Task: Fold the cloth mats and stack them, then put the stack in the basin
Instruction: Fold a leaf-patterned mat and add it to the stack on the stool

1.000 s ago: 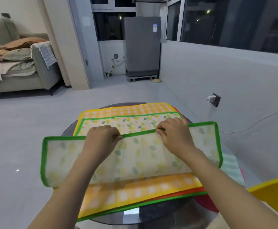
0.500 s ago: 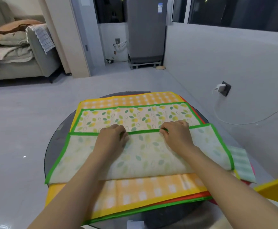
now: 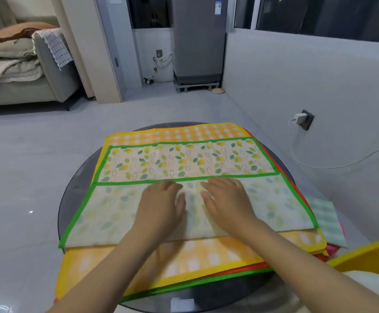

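Note:
A green-edged mat with a lemon and leaf print (image 3: pixel 184 162) lies on top of a pile of mats, its near half folded over so the pale back faces up. My left hand (image 3: pixel 162 205) and my right hand (image 3: pixel 225 199) rest flat side by side on the folded flap, fingers spread, holding nothing. Under it lies an orange-and-white checked mat (image 3: pixel 206 256), with red and green mat edges showing below. The yellow basin (image 3: pixel 369 256) shows at the lower right corner.
The pile sits on a round dark glass table (image 3: pixel 75 184). A pale green checked cloth (image 3: pixel 326 220) sticks out at the right. Beyond are a grey floor, a sofa with bedding at left, a grey fridge, and a wall charger with a cable.
The lifted near half of the green-edged mat has been laid down onto its far half. Both hands let go of the edge and now lie flat on the flap.

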